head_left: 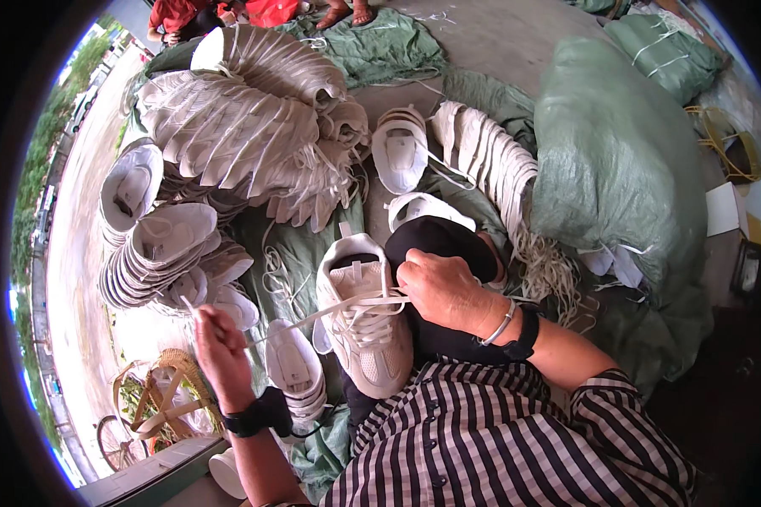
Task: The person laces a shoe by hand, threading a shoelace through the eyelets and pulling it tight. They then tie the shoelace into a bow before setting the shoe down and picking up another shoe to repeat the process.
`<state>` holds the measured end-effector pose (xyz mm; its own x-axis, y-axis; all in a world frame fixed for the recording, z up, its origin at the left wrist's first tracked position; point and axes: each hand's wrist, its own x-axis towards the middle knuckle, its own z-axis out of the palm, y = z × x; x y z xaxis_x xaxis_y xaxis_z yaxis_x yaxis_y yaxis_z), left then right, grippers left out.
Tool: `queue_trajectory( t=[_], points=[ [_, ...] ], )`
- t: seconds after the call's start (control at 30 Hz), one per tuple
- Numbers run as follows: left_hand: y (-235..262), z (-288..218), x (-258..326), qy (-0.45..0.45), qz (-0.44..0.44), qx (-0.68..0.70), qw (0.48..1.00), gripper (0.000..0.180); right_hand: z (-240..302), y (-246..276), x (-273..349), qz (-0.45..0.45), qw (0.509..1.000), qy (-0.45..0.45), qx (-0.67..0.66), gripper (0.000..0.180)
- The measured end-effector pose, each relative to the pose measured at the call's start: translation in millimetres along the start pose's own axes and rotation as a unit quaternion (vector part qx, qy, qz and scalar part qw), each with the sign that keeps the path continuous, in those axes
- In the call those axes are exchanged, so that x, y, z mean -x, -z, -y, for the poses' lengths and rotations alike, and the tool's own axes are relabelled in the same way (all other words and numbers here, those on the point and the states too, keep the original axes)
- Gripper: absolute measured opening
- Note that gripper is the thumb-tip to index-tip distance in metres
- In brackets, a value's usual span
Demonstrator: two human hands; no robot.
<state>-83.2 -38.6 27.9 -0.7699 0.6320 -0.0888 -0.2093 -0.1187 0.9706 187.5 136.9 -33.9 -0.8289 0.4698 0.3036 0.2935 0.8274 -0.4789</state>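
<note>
Striped shirt (499, 439) closest. Right hand (438, 291) fingers pinch lace at the beige sneaker (365, 325) on lap; left hand (218, 342) fingers grip the lace (313, 317) end, pulled taut. Risk: lace could slip out of an eyelet w/ uneven pull.

Both hands closed in pinches: left hand (220, 342) raised out left, right hand (440, 291) knuckles-up, forearm bent inward.

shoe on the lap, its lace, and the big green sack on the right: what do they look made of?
Shoe: looks like pale beige mesh with smoother synthetic or leather overlays, matte; panel seams show. Lace, pulled by the left hand: flat woven cord, probably cotton or polyester. Green sack: likely woven plastic, with a slight sheen and crinkled folds.
</note>
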Motion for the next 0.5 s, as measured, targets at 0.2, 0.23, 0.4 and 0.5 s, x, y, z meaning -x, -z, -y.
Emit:
queue_trajectory(
  t=[0.2,0.23,0.4,0.5],
  points=[
    [-12.1,-5.9,-10.3,-0.073,-0.069,-0.074,0.992,0.034,6.3,7.8,-4.3,0.020,0.997,-0.062,-0.042,0.012],
    [-14.9,-1.2,-8.7,-0.114,-0.079,-0.125,0.982,0.035,8.3,8.1,-3.9,0.012,0.995,-0.074,-0.067,0.013],
    [-26.6,47.0,3.5,-0.034,0.083,-0.186,0.978,0.025,8.9,-0.2,-0.6,-0.029,0.992,-0.088,-0.084,0.011],
    [-44.3,63.1,19.8,-0.017,0.173,-0.277,0.945,0.022,10.6,-2.5,-0.7,-0.039,0.993,-0.093,-0.061,0.011]
  ],
)
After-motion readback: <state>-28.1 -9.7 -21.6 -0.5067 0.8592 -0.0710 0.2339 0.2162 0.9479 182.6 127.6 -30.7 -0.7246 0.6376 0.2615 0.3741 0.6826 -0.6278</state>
